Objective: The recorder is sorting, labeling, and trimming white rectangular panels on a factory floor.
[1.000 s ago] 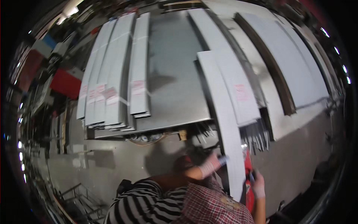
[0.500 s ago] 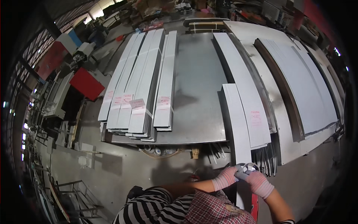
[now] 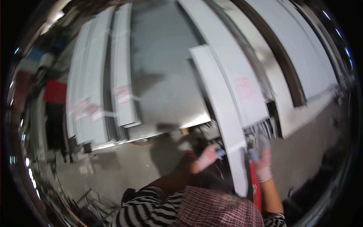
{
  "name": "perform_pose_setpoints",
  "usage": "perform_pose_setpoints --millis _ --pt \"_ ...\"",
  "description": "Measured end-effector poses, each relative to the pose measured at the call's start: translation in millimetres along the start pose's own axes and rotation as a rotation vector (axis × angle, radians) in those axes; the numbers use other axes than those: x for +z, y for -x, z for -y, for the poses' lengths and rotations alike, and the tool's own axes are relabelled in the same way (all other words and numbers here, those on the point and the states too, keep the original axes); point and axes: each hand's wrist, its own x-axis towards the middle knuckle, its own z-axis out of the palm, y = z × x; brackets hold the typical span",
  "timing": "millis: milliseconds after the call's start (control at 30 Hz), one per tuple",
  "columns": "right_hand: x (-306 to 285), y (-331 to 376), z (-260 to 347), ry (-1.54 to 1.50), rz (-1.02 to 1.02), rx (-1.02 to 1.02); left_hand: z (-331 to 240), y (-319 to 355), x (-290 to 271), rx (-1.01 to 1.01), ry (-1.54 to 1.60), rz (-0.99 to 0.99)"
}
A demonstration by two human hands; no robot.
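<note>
A long white panel strip point(image 3: 223, 98) runs from the metal-topped table toward me, its near end close to my body. My right hand point(image 3: 263, 166), in a pinkish striped glove with grey fingertips, is on the strip's right side, closed around what looks like a roll of clear tape point(image 3: 261, 142), blurred. On the strip's left side is my left hand point(image 3: 209, 156), gloved alike; its fingers are smeared by motion, and I cannot tell whether they touch the strip or hold anything. Beside the strip lies a wider white panel stack point(image 3: 242, 89) with pink print.
Stacks of white strips point(image 3: 90, 94) bound with bands lie left on the metal tabletop point(image 3: 162, 68). Thin metal pieces point(image 3: 264, 128) stick out under the right stack. A red surface point(image 3: 256, 189) shows below the strip. Another bench holds a pale sheet stack point(image 3: 298, 49) at far right.
My hands, together over the strip earlier, have parted to either side of it. The roll has gone with my right hand. My view has swung, shifting the table up and left.
</note>
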Motion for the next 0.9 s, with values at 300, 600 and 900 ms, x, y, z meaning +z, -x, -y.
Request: perform_pose_setpoints --millis 300,600,900 --pt "51.1 47.2 11.1 0.521 0.108 0.047 -69.3 -67.0 39.9 -0.329 0.943 0.093" --pt "56.3 46.2 10.0 0.493 0.073 -0.040 104.9 -51.6 -71.0 0.146 -0.599 -0.013" --pt "37.3 42.2 13.4 0.335 -0.013 0.102 -122.8 19.2 85.6 0.388 -1.329 0.002"
